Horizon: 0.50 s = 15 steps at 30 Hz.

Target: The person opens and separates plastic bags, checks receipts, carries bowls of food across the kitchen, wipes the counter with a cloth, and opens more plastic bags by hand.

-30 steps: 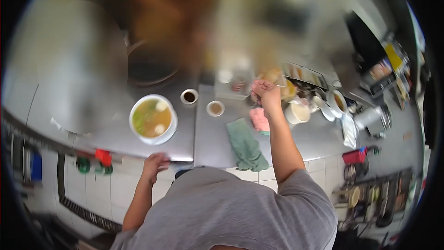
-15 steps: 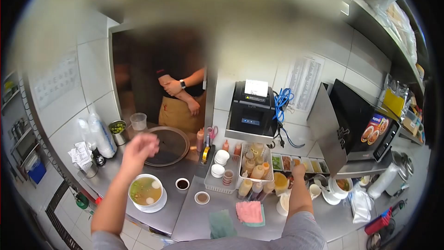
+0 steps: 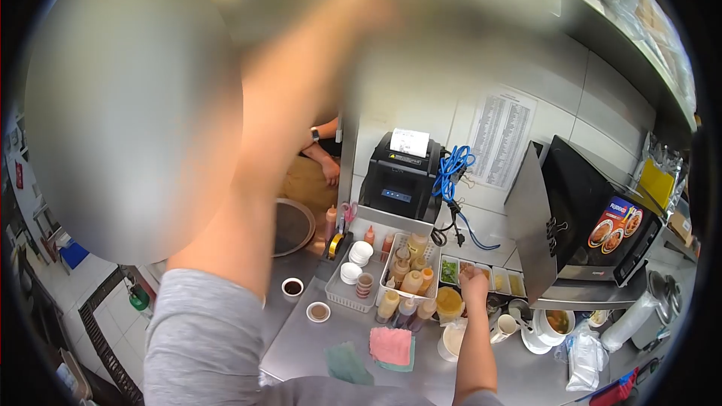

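My left hand (image 3: pixel 376 4) is raised high at the top of the view, smeared by blur, so its fingers cannot be made out. The left forearm and grey sleeve cover much of the left side. My right hand (image 3: pixel 474 284) is over a row of small garnish containers, fingers bunched and pointing down. Whatever they may hold is hidden. Just left of that hand is a container of chopped greens (image 3: pixel 449 271), and containers of pale yellow food (image 3: pixel 515 284) lie to its right. Below are a tub of orange-yellow sauce (image 3: pixel 449 303) and a white tub (image 3: pixel 451 340).
A basket of squeeze bottles (image 3: pixel 411 281) stands beside white cups (image 3: pixel 360 253). Two sauce dishes (image 3: pixel 318 312) and a pink cloth (image 3: pixel 390 345) lie on the steel counter. A receipt printer (image 3: pixel 396 188), microwave (image 3: pixel 594 218) and soup bowl (image 3: pixel 557 323) are around. Another person's forearms (image 3: pixel 325 158) show behind the opening.
My left hand has risen from above the counter to the top of the view, its arm now covering the left soup bowl. My right hand stays at the garnish containers. The view has shifted slightly.
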Each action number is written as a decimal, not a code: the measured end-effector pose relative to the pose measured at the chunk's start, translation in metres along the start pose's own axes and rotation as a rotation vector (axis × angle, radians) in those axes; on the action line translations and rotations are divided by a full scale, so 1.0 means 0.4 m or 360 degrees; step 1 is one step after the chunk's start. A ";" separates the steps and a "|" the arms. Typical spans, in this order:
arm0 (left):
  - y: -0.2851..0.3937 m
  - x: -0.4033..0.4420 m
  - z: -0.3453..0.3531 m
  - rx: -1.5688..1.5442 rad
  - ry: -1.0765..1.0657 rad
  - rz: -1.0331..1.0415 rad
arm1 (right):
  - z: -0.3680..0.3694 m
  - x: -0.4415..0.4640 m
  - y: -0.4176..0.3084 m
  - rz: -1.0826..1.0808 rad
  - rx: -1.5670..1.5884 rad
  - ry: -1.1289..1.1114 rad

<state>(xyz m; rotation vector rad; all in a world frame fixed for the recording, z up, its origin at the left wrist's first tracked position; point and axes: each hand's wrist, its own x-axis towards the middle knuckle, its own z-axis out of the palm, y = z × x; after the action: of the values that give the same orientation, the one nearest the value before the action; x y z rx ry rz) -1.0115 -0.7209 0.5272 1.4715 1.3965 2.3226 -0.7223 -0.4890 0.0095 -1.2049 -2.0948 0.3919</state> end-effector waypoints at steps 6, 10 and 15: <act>0.048 -0.371 0.108 -0.0606 -0.0272 -0.0042 | -0.117 -0.327 -0.178 -0.0120 0.1035 -0.0038; -0.325 -0.506 0.027 -0.0300 -0.0539 -0.0327 | -0.024 -0.566 -0.189 -0.0085 0.1006 -0.0668; -0.382 -0.851 -0.168 0.0286 -0.1198 -0.0090 | 0.151 -0.769 -0.186 -0.0556 0.0442 -0.0925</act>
<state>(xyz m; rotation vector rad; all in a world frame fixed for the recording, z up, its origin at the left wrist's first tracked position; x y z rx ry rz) -0.9361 -0.8367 0.1743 2.0091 1.3835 1.3669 -0.7070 -0.7844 -0.1182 -0.5824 -2.5654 0.9155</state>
